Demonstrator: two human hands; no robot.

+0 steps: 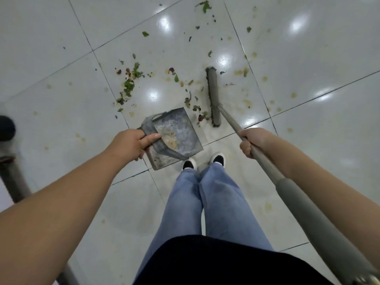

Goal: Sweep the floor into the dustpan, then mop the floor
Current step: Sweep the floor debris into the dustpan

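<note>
My left hand grips the handle of a grey dustpan, which sits on the white tiled floor just ahead of my feet, some pale dirt inside it. My right hand is closed around the grey broom handle. The broom head rests on the floor to the right of the dustpan. Green and red leaf scraps lie scattered ahead, one heap at the left, a thinner trail between dustpan and broom head, and more scraps farther off.
Yellowish stains dot the tiles around the broom. A dark blurred post or chair leg stands at the left edge. My legs in blue jeans and my shoes are right behind the dustpan.
</note>
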